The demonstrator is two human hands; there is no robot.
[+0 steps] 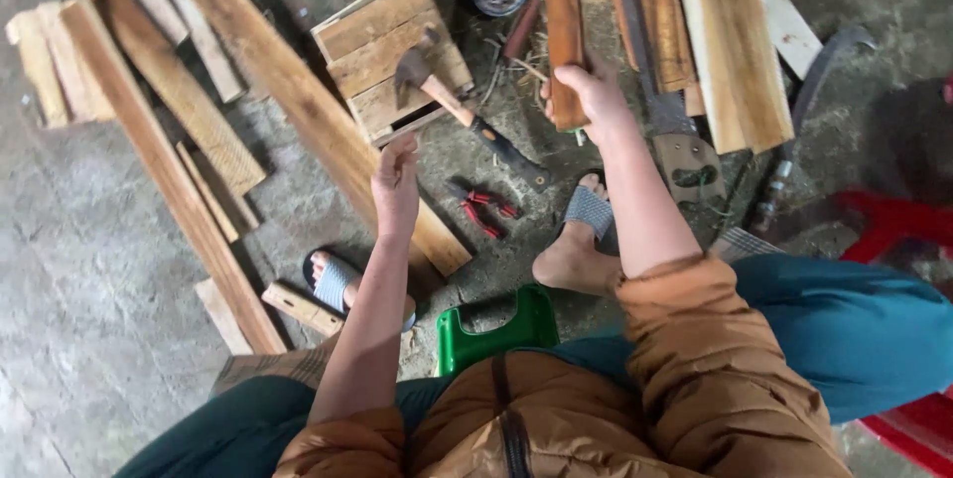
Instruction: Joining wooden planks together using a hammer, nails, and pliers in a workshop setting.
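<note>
My right hand (593, 93) grips the near end of a reddish plank (563, 11) lying toward twelve o'clock; it seems stiff, light, maybe splintery. My left hand (395, 185) hangs open, empty.

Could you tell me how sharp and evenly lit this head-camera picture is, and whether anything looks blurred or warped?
Head view: soft, even daylight with no glare; shadows are faint, darkest around the small crate. The hammer and pliers are sharp; the left hand is slightly soft, and the right hand gripping the plank is clear. Wide-angle lens bows boards near the edges.
</note>
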